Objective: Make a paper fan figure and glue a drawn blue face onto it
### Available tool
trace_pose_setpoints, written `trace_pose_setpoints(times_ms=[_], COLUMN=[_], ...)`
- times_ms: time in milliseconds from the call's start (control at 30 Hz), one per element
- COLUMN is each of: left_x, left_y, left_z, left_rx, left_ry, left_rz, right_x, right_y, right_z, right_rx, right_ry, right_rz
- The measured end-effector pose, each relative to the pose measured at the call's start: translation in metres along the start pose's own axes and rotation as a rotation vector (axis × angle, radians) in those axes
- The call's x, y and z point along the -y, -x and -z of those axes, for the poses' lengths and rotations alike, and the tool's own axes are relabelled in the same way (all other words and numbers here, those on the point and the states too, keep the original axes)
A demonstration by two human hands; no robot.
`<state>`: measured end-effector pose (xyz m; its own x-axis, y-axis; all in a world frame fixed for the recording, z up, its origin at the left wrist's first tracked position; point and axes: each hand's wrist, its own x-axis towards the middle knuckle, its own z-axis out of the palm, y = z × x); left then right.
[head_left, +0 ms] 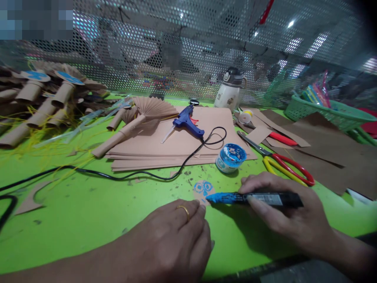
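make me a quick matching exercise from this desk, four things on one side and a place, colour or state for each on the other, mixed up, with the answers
Column one
1. glue gun
2. scissors
3. marker
4. paint jar

Column two
A. in the fingers of the right hand
B. open, with blue smears inside
C. lying on the stack of brown paper
D. one red handle, one yellow

Right pairs: 1-C, 2-D, 3-A, 4-B
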<state>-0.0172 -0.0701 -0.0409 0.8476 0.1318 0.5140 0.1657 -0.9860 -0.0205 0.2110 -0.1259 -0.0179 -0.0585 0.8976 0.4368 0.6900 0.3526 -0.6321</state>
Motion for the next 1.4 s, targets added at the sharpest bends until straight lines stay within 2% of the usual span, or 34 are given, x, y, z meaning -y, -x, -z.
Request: trace_pose_setpoints(times_ms=[200, 467, 633, 933, 1400], left_x=[0.0019, -0.0004, 0.0016, -0.0001, 0.0034], left_y=[-0.0009, 0.0001, 0.001, -0.0028, -0.0021], left_z=[-0.0016, 0.0031, 0.0013, 0.0049, -0.0017], left_rx=[-0.023, 0.001, 0.002, -0.009, -0.018], left_ry=[0.002, -0.004, 0.0, -0.006, 0.001], left_rz=[-0.009, -0.005, -0.018, -0.02, -0.036], right_x=[-0.0001, 0.0005, -0.0019, 0.0011, -0.0003], right_y=[0.0003, 0.0009, 0.0008, -0.003, -0.0007], right_z=[-0.0008, 0.0016, -0.0004, 0.001, 0.0017], right_rx=[-0.038, 0.043, 0.002, 0.013, -0.034], right_ry=[-0.031, -0.04, -0.021, 0.007, 0.021], right_rz=[-0.02, 0.018, 0.005, 0.036, 0.023])
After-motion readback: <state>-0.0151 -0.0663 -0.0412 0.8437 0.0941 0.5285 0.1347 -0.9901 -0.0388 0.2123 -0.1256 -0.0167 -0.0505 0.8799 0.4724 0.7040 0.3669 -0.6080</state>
